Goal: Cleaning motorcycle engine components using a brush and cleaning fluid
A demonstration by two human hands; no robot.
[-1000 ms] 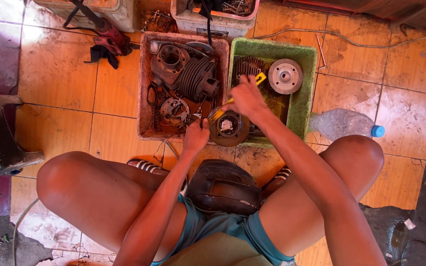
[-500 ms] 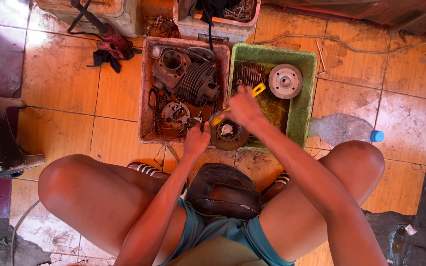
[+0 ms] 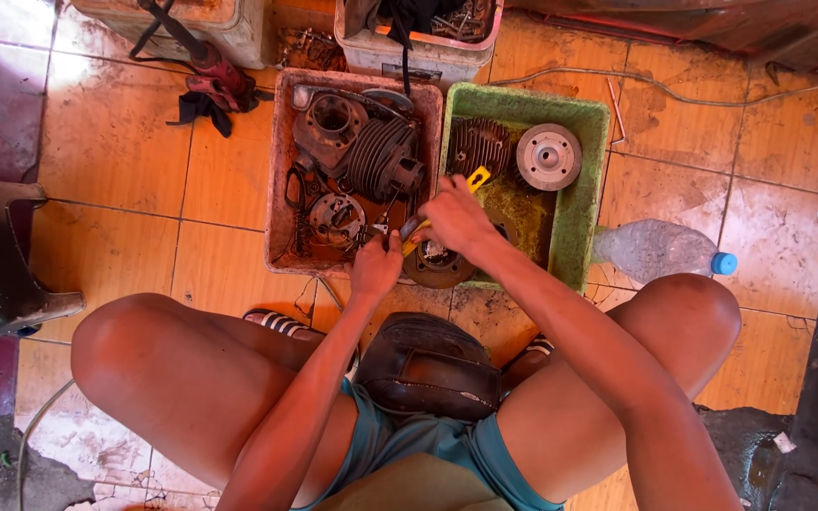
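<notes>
I sit low with both knees spread over an orange tiled floor. My right hand [image 3: 458, 218] grips a yellow-handled tool [image 3: 474, 179], its tip angled down to the left. My left hand [image 3: 377, 266] is closed around something small right beside that tip; what it pinches is hidden. Under both hands lies a round dark metal disc part [image 3: 437, 266] at the near edge of a green tray [image 3: 581, 189]. A reddish tray [image 3: 279, 170] to the left holds a finned engine cylinder [image 3: 378, 156] and several greasy engine parts.
The green tray also holds a finned head [image 3: 476, 145] and a round grey hub [image 3: 548, 157]. A clear plastic bottle with blue cap [image 3: 660, 251] lies at the right. A box of scrap [image 3: 423, 33] stands behind, red tool [image 3: 210, 66] upper left, dark bag [image 3: 428, 364] between my legs.
The view has shifted slightly. My right hand with the yellow tool has come down and nearer, closer to my left hand over the round disc.
</notes>
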